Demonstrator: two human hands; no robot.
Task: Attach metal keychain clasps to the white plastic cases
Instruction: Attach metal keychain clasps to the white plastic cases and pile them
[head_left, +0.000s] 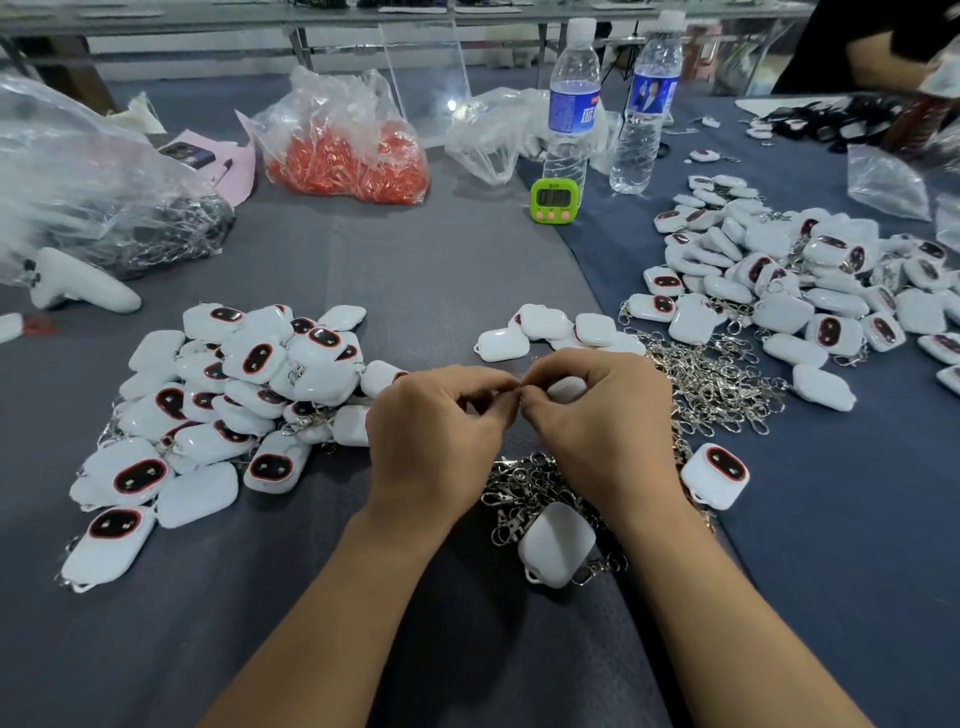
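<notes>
At centre of the grey table (441, 291), both hands meet fingertip to fingertip; right hand (602, 415) curls round a white case (566, 387), mostly hidden; left hand (436, 431) pinches thumb to forefinger on a small piece (520, 397) beside that case, too small to identify; loose clasps (711, 379) heaped right of and beneath the hands; clasped cases (249, 384) piled left; spare case (556, 540) lies between the wrists.

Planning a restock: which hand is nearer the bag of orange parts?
Left. The left hand lies slightly right of the bag, toward the person; the right hand lies farther right.
</notes>
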